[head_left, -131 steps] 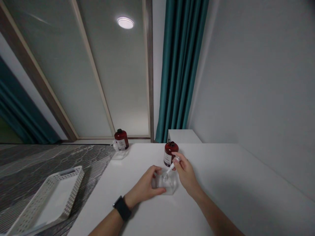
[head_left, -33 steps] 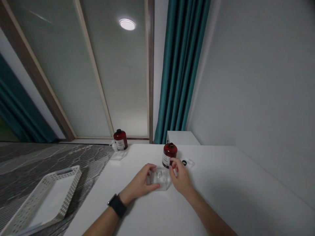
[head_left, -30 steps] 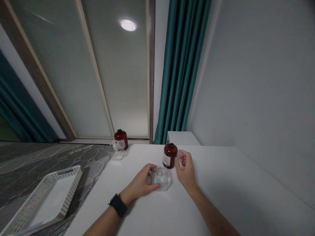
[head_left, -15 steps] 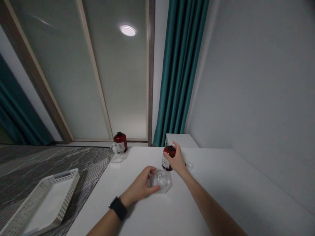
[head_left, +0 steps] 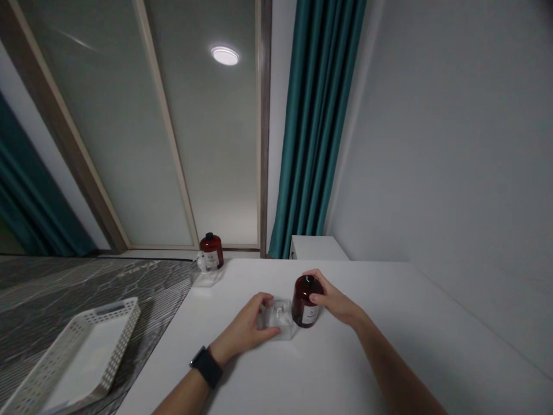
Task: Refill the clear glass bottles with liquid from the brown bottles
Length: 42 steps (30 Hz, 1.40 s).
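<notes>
My left hand (head_left: 250, 325) has its thumb and fingers around a clear, square-looking container (head_left: 280, 323) on the white table (head_left: 268, 380). A round clear shape shows inside the container. My right hand (head_left: 339, 302) is closed around a dark red bottle (head_left: 301, 302) with a white label, just right of the container. Fingers partly cover the bottle's upper side. At the table's far left corner stands a second dark red bottle (head_left: 211, 248) with a black cap. A clear container (head_left: 206, 279) with a whitish piece (head_left: 201, 262) sits in front of that bottle.
A white perforated basket (head_left: 86, 357) lies to the left, lower than the table, on a grey patterned surface (head_left: 151, 288). Beyond the table's far edge is a white cabinet (head_left: 319, 248). A teal curtain (head_left: 319, 127) and a plain wall (head_left: 453, 144) rise behind and right.
My right hand has brought its dark red bottle nearer to me and slightly right, beside the clear container, and the bottle has turned. My left hand stays almost still.
</notes>
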Available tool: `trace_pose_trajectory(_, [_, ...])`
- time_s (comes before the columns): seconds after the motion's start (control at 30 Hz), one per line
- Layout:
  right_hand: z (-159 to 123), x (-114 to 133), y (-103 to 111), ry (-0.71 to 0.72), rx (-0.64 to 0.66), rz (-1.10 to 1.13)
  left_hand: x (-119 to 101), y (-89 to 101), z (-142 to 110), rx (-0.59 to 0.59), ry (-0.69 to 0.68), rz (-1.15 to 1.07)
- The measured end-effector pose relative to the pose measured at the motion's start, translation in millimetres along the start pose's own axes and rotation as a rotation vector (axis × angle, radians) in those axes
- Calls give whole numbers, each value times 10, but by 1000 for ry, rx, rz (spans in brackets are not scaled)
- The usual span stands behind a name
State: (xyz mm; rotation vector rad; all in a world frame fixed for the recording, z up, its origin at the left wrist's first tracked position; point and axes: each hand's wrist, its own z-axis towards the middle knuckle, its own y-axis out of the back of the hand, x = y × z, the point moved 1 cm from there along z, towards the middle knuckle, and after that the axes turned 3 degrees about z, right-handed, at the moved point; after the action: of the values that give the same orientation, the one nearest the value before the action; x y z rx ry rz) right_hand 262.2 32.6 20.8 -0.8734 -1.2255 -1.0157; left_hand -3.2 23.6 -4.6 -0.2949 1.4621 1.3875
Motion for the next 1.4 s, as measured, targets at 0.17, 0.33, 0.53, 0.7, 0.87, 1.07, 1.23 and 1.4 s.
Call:
trace_pose_trajectory(0.17, [-154,21,61,-3,104,18,-23,1,4,3,4,8])
trace_pose_trajectory(0.33, [-196,38,131,13,119,-35,-21,7,2,4,-14,14])
trace_pose_trajectory(0.53, [-212,20,46,120,53,-86,2,-3,3,15,-6,25])
trace_pose_trajectory(0.7, [-186,-20,-99,193,-150,-362,8,-7,11,16,-19,20])
trace_pose_trajectory(0.87, [-169,-1,-126,216,-66,-241,-11,-5,16,23,-8,4])
trace_pose_trajectory(1.07, [-144,-90,-180,269,-161,-208,-3,-10,17,18,-4,12])
trace_pose_trajectory(1.23, [-126,-192,-213,192,-244,-221,-8,-7,12,23,5,7])
trace_pose_trajectory(1.4, [-136,-129,-196,179,-206,-233,-23,3,16,29,-6,2])
